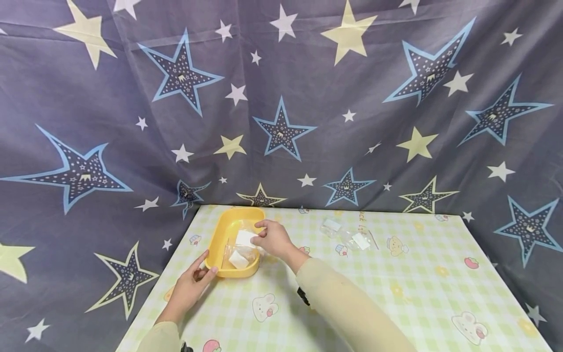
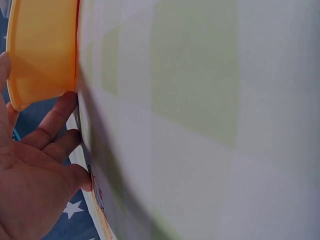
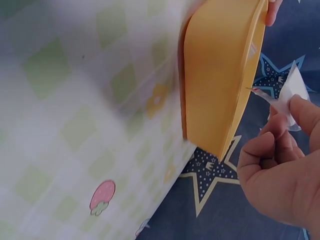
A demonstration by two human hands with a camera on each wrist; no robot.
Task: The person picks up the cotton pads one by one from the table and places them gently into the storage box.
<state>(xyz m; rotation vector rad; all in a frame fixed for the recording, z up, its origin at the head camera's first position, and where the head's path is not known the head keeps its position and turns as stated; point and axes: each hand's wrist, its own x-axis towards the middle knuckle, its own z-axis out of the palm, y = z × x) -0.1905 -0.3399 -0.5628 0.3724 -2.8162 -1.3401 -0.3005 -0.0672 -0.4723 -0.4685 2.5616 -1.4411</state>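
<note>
A yellow plastic tray [image 1: 215, 244] with rounded corners sits on the table's left part. At its near left corner is my left hand [image 1: 190, 288], thumb and index finger set on two sides of the corner; in the left wrist view, fingertips touch the tray's wall. Over the tray's right side my right hand [image 1: 273, 239] pinches a clear plastic packet with a white card [image 3: 292, 97] between thumb and index finger. Another clear packet with a white piece [image 1: 239, 260] lies inside the tray's near end. What the packets contain cannot be made out.
Two more clear packets with white pieces, one farther back [image 1: 332, 225] and one nearer [image 1: 361, 241], lie on the table right of the tray. A checked green-and-white cloth [image 1: 352, 303] covers the table. A dark star-patterned curtain [image 1: 281, 63] hangs behind and at the sides.
</note>
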